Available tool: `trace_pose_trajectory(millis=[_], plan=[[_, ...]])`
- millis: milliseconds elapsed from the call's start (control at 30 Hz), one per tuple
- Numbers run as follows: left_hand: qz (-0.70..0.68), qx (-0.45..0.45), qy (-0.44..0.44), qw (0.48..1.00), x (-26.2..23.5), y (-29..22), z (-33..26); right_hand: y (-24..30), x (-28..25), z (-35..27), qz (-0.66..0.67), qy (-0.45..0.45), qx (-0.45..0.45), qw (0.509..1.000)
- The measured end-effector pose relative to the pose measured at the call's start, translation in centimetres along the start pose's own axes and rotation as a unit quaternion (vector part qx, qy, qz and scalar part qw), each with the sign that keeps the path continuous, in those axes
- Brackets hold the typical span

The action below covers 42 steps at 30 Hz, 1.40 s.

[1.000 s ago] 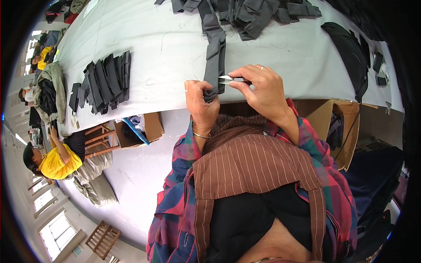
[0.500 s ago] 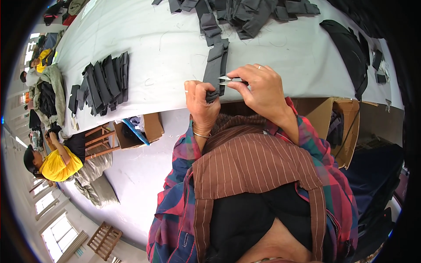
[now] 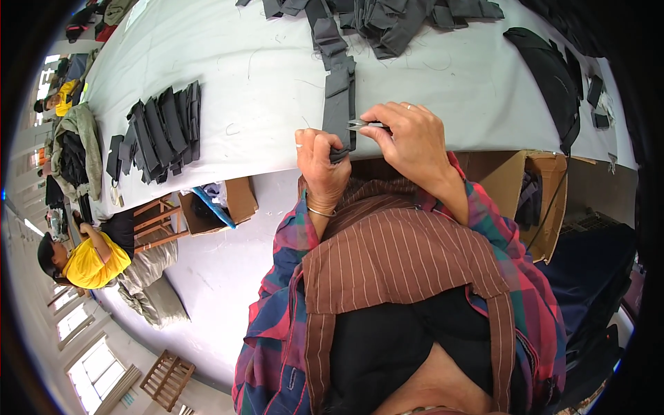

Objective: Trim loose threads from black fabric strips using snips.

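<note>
At the table's near edge, my left hand (image 3: 321,164) is closed on the near end of a dark grey fabric strip (image 3: 337,104). The strip runs away from me across the white tabletop toward a heap of similar pieces (image 3: 398,24). My right hand (image 3: 411,142) grips small metal thread snips (image 3: 360,125) between thumb and fingers. Their pointed blades face left and lie at the strip's right edge, just above my left fist. Whether the blades touch the fabric I cannot tell.
Stacked dark strips (image 3: 164,131) lie at the left on the white table (image 3: 256,104). A black curved fabric piece (image 3: 543,83) lies at the right. Cardboard boxes (image 3: 546,207) stand under the edge. A person in yellow (image 3: 97,261) is at the left.
My left fist has shifted slightly right and nearer me with the strip's end. The snips have moved a little to the right. The strip has slid slightly toward me.
</note>
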<state>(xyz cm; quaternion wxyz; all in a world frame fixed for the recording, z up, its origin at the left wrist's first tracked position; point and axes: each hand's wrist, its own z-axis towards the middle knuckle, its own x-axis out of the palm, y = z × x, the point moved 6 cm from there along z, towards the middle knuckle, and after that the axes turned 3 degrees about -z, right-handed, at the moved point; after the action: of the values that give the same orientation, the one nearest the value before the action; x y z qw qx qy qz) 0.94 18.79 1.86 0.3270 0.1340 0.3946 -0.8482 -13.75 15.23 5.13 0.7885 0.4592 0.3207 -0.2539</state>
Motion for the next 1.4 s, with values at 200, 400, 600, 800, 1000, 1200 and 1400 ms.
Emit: trace_pose_trajectory(millis=[200,400,600,800,1000,1200,1400], plan=[[0.0,-0.016,0.0,1.0,0.0,0.2,-0.1,0.2,-0.2,-0.1,0.007,0.02,-0.028,0.999],[0.006,-0.012,0.005,1.0,0.3,0.1,-0.3,-0.3,0.7,-0.2,-0.004,0.008,-0.01,1.0],[0.016,-0.008,0.01,1.0,0.5,0.2,-0.9,-1.5,1.3,-0.4,0.006,0.071,0.096,0.993],[0.023,0.0,-0.002,1.0,0.7,0.5,-1.5,-0.5,2.5,-0.3,0.003,0.072,0.064,0.995],[0.013,0.013,-0.009,1.0,1.1,0.3,-1.8,0.2,4.3,0.0,-0.009,0.077,0.024,0.997],[-0.007,0.026,0.005,1.0,0.5,-0.2,-1.7,-0.1,4.2,0.5,-0.023,0.095,0.02,0.995],[-0.354,-0.415,-0.088,0.833,-0.1,4.0,-2.1,-3.9,1.3,0.8,0.287,0.002,0.172,0.942]])
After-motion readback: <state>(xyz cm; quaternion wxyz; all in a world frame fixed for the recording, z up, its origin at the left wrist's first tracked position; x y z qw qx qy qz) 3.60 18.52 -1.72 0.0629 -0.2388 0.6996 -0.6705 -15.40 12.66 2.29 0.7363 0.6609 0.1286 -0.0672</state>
